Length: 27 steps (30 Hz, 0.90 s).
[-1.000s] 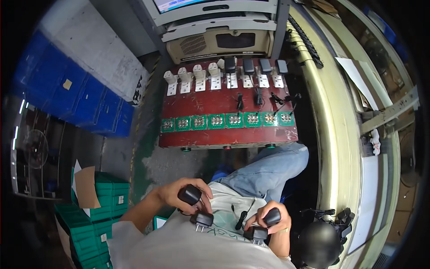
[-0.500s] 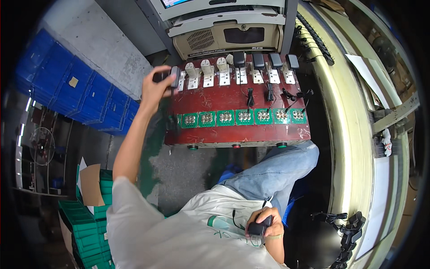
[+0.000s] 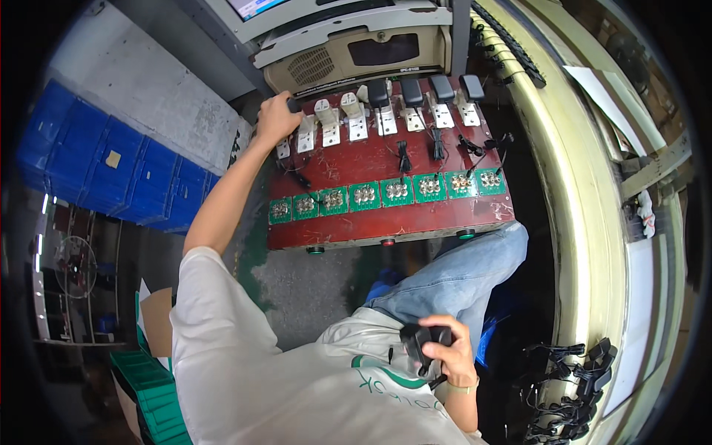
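At the far left of the socket row, my left hand (image 3: 274, 122) is closed round a black power adapter (image 3: 294, 104), held at the top of a white socket holder; the fingers hide whether it is plugged in. Low at the right, in front of my shirt, my right hand (image 3: 452, 350) grips black power adapters (image 3: 417, 343), bunched so that I cannot tell how many. The red test box (image 3: 356, 159) carries several white sockets (image 3: 350, 105); black adapters (image 3: 411, 93) sit in those on the right. Green circuit boards (image 3: 364, 195) with metal contacts line its front.
Push buttons (image 3: 388, 242) are on the box's front face. Behind it stands a beige computer case (image 3: 356, 61). Blue bins (image 3: 104, 152) are stacked at the left, green crates (image 3: 152, 393) lower left. On the right, a conveyor belt (image 3: 575, 222) carries a pile of black adapters (image 3: 593, 371).
My left hand has shifted up around the adapter at the left end. The right hand has risen and turned its adapters, so the prongs no longer show. The whole view has shifted slightly.
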Each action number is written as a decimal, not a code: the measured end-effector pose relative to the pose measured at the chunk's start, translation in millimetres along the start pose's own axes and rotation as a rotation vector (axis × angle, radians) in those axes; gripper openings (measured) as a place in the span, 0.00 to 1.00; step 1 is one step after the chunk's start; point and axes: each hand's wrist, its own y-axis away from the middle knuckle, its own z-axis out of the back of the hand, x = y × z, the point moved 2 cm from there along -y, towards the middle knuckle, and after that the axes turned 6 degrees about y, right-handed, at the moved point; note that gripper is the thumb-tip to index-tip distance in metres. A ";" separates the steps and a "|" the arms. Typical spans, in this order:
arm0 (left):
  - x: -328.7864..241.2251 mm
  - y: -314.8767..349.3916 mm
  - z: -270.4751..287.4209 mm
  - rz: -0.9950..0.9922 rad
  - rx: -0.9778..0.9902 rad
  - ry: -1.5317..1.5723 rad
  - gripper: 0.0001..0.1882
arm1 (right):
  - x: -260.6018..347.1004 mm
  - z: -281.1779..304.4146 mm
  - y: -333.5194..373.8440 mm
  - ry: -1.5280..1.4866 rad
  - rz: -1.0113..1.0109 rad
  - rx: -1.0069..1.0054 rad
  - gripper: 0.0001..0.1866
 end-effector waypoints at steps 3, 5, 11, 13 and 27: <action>-7.2 10.9 16.1 0.041 -0.014 -0.005 0.28 | 46.7 -43.1 -54.8 0.120 -0.022 -0.090 0.27; -7.3 26.5 42.4 0.243 -0.067 0.297 0.34 | 77.1 -75.6 -97.2 0.120 -0.038 -0.054 0.25; 32.7 103.3 112.1 0.373 0.012 1.055 0.35 | 129.8 -155.3 -255.4 0.414 0.146 0.064 0.21; 48.6 115.4 114.9 0.398 0.037 1.231 0.32 | 141.0 -171.5 -321.9 0.661 0.184 -0.050 0.18; 104.1 205.4 131.5 0.512 0.178 1.775 0.14 | 133.2 -196.3 -497.3 1.711 0.351 -0.081 0.19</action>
